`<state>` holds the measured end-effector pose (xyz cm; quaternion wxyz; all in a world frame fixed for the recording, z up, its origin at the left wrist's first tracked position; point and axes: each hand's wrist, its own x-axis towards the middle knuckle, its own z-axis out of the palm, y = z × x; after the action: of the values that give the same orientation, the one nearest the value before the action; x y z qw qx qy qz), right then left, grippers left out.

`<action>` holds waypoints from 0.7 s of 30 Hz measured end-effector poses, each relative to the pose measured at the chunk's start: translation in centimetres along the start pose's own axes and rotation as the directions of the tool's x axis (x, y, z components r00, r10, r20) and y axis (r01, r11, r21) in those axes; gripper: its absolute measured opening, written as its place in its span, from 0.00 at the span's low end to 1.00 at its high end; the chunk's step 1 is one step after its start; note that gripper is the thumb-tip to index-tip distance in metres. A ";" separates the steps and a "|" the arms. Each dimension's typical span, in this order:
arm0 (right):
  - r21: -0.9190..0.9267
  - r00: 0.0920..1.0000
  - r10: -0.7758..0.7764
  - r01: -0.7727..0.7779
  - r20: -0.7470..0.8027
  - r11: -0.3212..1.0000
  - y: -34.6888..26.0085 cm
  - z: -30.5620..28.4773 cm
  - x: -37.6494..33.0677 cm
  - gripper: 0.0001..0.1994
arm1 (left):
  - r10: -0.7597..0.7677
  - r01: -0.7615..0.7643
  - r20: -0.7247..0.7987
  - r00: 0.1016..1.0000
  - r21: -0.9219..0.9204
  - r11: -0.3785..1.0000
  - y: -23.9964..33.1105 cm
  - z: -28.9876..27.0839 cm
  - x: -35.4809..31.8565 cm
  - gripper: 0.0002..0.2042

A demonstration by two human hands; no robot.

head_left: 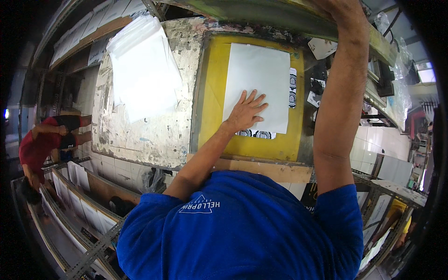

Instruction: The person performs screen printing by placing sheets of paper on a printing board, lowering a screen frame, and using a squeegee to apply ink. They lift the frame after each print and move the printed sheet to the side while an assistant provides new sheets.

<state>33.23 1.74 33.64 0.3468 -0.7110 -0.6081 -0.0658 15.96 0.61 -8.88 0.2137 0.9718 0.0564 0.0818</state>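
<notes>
My left hand point(247, 111) lies flat with fingers spread on a blank white sheet point(260, 70). The sheet rests on a yellow board point(214, 88). Under its right and lower edges show parts of a printed sheet point(292, 88) with black round designs. My right arm reaches up past the board to a raised printing screen frame point(383, 46) with greenish mesh. At the top edge, my right hand point(332, 4) is at this frame, its fingers hidden or cut off. Left of the board lies a loose stack of white sheets point(144, 70).
The worktable point(140, 144) is worn and paint-stained. Metal racks with boards and panels point(88, 200) stand at the lower left. A person in red point(44, 142) bends near them. A person in yellow point(399, 210) is partly visible behind the right rack. Clear plastic point(402, 84) hangs at the right.
</notes>
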 end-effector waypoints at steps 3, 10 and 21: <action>0.047 0.998 -0.062 0.060 0.031 0.997 -0.9 0.0 -0.6 0.19 | -0.026 0.027 -0.015 1.000 0.013 1.000 -0.4 0.3 -0.7 0.31; -0.157 0.974 -0.211 0.195 -0.087 0.968 2.1 2.0 -0.5 0.19 | -0.083 0.054 -0.297 0.951 -0.102 0.993 0.6 -3.7 -0.4 0.34; -0.200 0.989 -0.142 0.133 -0.032 0.971 -1.1 8.4 -19.0 0.25 | -0.785 -0.174 -0.377 0.491 -0.926 0.336 4.7 -16.3 -10.1 0.57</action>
<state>24.71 -8.95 18.00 0.2832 -0.6964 -0.6382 -0.1661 3.43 1.51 6.34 0.6543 0.4987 0.3096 0.4769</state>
